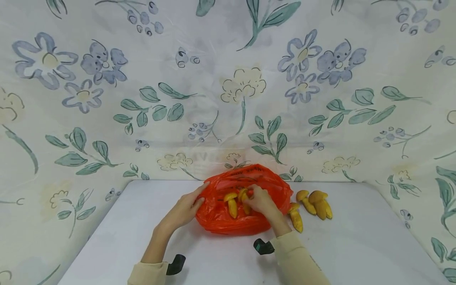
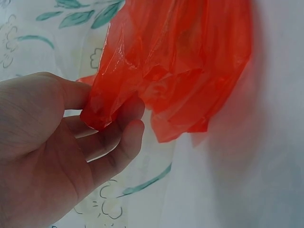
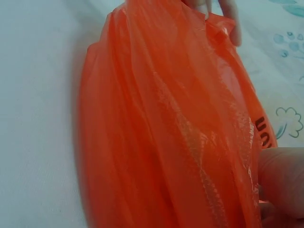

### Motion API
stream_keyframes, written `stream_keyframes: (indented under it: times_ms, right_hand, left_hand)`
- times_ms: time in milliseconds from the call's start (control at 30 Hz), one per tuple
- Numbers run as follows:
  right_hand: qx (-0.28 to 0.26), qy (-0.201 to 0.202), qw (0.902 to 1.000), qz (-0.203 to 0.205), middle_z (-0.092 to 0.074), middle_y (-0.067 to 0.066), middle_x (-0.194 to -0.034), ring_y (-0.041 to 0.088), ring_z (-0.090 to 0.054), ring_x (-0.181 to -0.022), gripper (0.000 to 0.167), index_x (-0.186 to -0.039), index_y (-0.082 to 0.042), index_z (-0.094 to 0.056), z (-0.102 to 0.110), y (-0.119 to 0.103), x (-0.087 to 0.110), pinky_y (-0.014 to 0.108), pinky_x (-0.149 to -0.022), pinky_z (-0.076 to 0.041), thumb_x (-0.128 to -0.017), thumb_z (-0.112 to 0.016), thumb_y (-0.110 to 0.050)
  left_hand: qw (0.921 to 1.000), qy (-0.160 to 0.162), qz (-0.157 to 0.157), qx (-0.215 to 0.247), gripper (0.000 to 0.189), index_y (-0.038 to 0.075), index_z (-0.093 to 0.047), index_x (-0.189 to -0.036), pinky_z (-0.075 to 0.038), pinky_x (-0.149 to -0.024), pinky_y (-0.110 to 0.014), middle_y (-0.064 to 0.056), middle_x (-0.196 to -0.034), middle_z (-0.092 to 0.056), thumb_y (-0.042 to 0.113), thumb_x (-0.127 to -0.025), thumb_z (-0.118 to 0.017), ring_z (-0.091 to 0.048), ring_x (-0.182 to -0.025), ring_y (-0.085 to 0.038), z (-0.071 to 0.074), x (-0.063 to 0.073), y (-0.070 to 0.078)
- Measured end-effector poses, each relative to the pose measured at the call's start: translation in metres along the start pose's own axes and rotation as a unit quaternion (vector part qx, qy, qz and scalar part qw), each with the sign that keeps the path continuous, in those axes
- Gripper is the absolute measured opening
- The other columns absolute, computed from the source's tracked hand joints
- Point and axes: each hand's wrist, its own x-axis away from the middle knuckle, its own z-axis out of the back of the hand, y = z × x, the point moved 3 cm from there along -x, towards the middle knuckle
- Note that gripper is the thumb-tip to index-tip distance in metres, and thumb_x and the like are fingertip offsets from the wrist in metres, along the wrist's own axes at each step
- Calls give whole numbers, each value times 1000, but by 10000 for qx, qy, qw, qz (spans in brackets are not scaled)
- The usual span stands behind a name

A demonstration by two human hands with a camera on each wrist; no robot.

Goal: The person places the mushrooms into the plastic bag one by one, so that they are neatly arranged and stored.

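A crinkled red plastic bag (image 1: 228, 227) lies with its mouth spread wide in the head view. My left hand (image 1: 181, 211) pinches its left edge between thumb and fingers; the left wrist view shows the thin red film (image 2: 102, 102) between them. Over the bag's mouth, my right hand (image 1: 261, 202) grips a yellow-brown mushroom (image 1: 244, 196), partly covered by the fingers. Just left of it a second mushroom (image 1: 232, 208) rests on the red plastic, cap up. In the right wrist view the bag's side (image 3: 142, 118) hides most of the right hand (image 3: 285, 183).
Several more mushrooms lie right of the bag on the white table (image 1: 356, 237): one mushroom (image 1: 295, 219) close by the right forearm, others in a cluster (image 1: 319, 204) farther right. A flower-patterned cloth (image 1: 228, 130) hangs behind the table and along its sides.
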Motion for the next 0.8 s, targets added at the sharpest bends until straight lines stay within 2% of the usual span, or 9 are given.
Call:
stream_keyframes:
  times_ms: [267, 467, 800]
  right_hand:
    - [72, 47, 10000, -40, -67, 10, -94, 20, -61, -82, 51, -133, -3, -53, -4, 1, -3, 28, -71, -59, -89, -72, -18]
    - [28, 12, 10000, -50, -68, 11, -95, 18, -64, -79, 52, -134, -2, -52, -6, 4, -4, 29, -70, -60, -89, -72, -17]
    - [10, -80, 9999, -87, -66, 11, -97, 18, -62, -80, 52, -133, -2, -52, -2, 5, 1, 28, -70, -59, -88, -73, -17]
  left_hand:
    - [10000, -22, 76, 23, 57, 14, -34, -153, -49, -103, -50, -18, -150, -46, 6, -100, -52, -51, -132, -37, 0, 0, -1]
    - [10000, -16, 65, 8, 57, 14, -35, -153, -49, -103, -50, -18, -150, -46, 6, -99, -53, -51, -132, -38, 0, 0, -1]
    - [10000, -18, 18, 4, 57, 12, -35, -153, -49, -103, -50, -19, -150, -46, 5, -99, -52, -52, -131, -37, 0, 0, 0]
